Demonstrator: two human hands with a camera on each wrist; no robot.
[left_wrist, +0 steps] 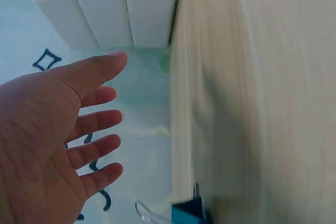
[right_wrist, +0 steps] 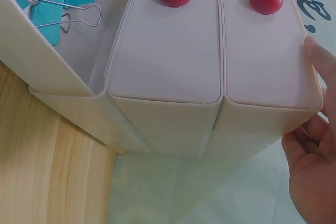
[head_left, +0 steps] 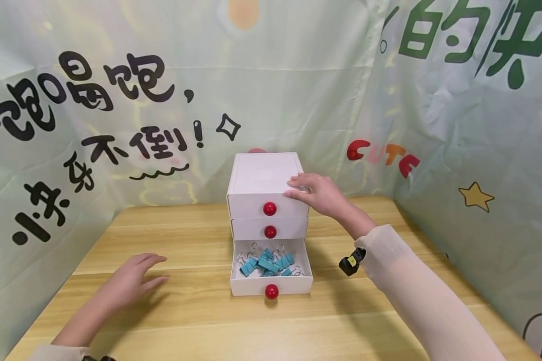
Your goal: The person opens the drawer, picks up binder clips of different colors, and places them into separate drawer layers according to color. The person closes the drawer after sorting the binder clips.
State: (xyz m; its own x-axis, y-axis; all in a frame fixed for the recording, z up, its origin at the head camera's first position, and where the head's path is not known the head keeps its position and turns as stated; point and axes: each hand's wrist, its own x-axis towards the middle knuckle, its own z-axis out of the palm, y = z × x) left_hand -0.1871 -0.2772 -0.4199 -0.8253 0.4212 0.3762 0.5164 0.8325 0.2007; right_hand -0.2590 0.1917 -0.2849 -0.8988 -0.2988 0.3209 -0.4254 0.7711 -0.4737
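Observation:
A small white chest of drawers [head_left: 266, 173] with red ball knobs stands on the table. Its bottom drawer [head_left: 239, 287] is pulled out and holds several blue binder clips [head_left: 267, 262], also visible in the right wrist view as blue clips [right_wrist: 50, 17] with wire handles. The two upper drawers are closed. My right hand [head_left: 318, 193] rests on the chest's top at the front right corner, its thumb by the front edge. Away to the left of the chest, my left hand [head_left: 128, 281] hovers over the table, fingers extended and holding nothing.
The wooden table [head_left: 176, 321] meets printed cloth [head_left: 298, 100] at the back and sides. At the bottom of the left wrist view a dark teal binder clip [left_wrist: 188, 211] shows. A black device [head_left: 352, 261] sits on my right wrist.

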